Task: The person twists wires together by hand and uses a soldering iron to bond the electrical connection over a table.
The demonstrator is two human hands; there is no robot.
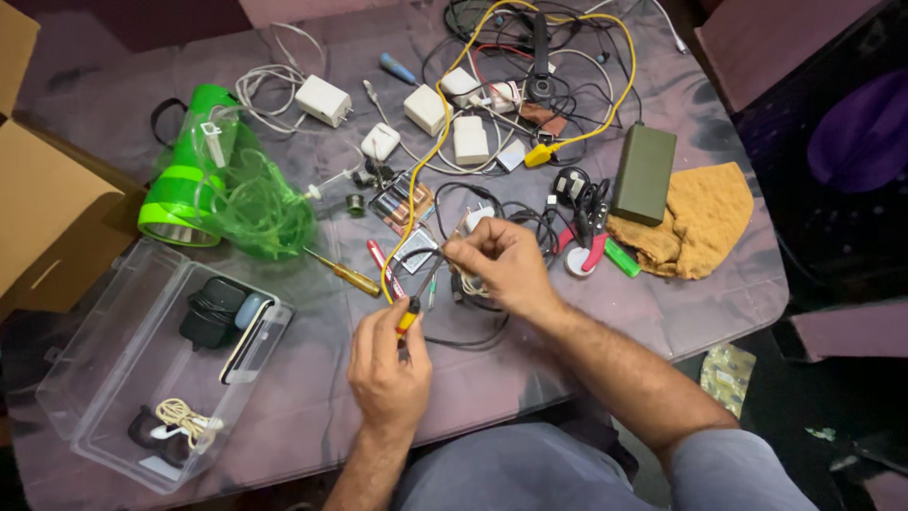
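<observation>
Right now the left hand (388,364) grips a small screwdriver (409,320), tip up toward the cable end (461,248) pinched in the right hand (503,265) just above the worktop (719,303); steady alignment looks needed.

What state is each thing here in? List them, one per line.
Left hand: closed around a yellow-handled tool.
Right hand: pinching a thin cable.
Clear plastic box: open, holding small gadgets.
Cardboard box: flap open.
Yellow screwdriver: lying flat, untouched.
Green torch: lying on its side.
</observation>
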